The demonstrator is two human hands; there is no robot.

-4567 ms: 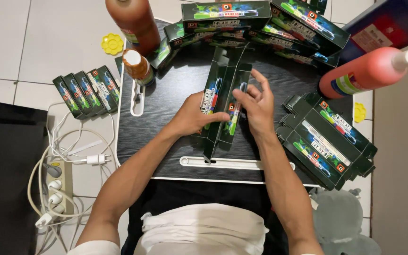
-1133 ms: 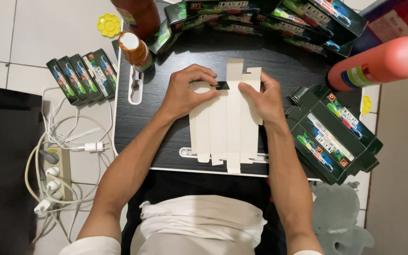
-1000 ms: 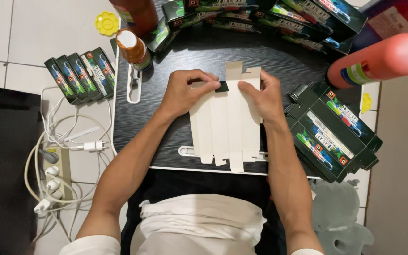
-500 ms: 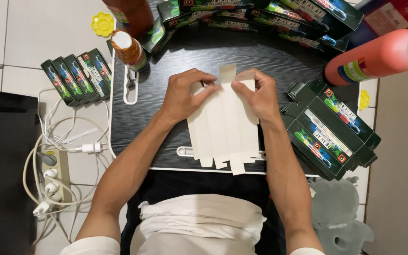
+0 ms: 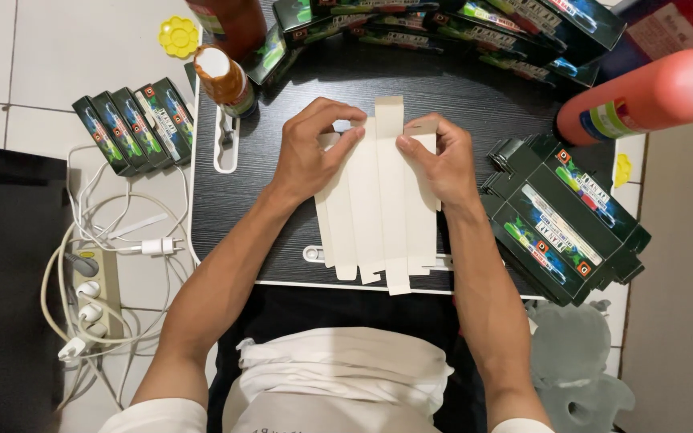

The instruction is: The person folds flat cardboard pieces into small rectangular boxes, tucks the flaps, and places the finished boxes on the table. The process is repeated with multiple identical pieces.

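Holding the flattened carton blank (image 5: 378, 204) at its far edge, we have both hands pinched on it. Our left hand (image 5: 308, 152) clamps the top left corner between thumb and fingertips, and our right hand (image 5: 436, 156) nips the top right corner the same way. The blank lies white side up on the black lap desk (image 5: 266, 216), running from our fingers back toward our body, its near flaps reaching just past the desk's front edge. One narrow flap stands up between our two hands at the far end.

Beside our right wrist, on the desk's right side, sits a stack of folded green-and-black cartons (image 5: 563, 220), flat, so we cannot tell whether they hold anything. More of the same cartons (image 5: 443, 20) are heaped along the far edge of the desk. A row of four assembled cartons (image 5: 134, 124) lies on the tiled floor to the left, just off the desk.

A small brown bottle with a white cap (image 5: 224, 80) stands at the far left corner of the desk, and a large red bottle (image 5: 643, 96) lies tilted at the far right. A yellow flower-shaped lid (image 5: 179, 36) rests on the floor tiles. A white power strip (image 5: 90, 301) with tangled cables lies on the floor left of us.
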